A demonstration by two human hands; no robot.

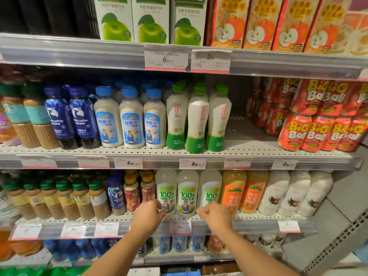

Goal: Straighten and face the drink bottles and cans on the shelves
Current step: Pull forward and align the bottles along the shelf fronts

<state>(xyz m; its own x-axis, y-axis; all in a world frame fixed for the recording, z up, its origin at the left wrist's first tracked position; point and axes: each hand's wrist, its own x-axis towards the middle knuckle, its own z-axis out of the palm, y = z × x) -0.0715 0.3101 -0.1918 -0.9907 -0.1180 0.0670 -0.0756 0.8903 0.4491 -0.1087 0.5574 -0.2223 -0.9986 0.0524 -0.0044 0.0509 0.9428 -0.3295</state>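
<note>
Three white "100%" coconut water bottles with green labels stand side by side on the lower shelf. My left hand (149, 213) is at the base of the left bottle (166, 191), fingers curled at its lower edge. My right hand (214, 213) is at the base of the right bottle (210, 188), fingers curled against it. The middle bottle (187, 192) stands untouched between them, label facing out. Whether either hand truly grips its bottle is unclear.
Orange-labelled bottles (233, 193) stand right of the trio; small red bottles (131, 193) and a blue one stand left. The shelf above holds blue-capped coconut milk (132, 120), green "if" bottles (197, 120) and red Big Ball cans (310, 132). Price tags line the shelf rail (258, 224).
</note>
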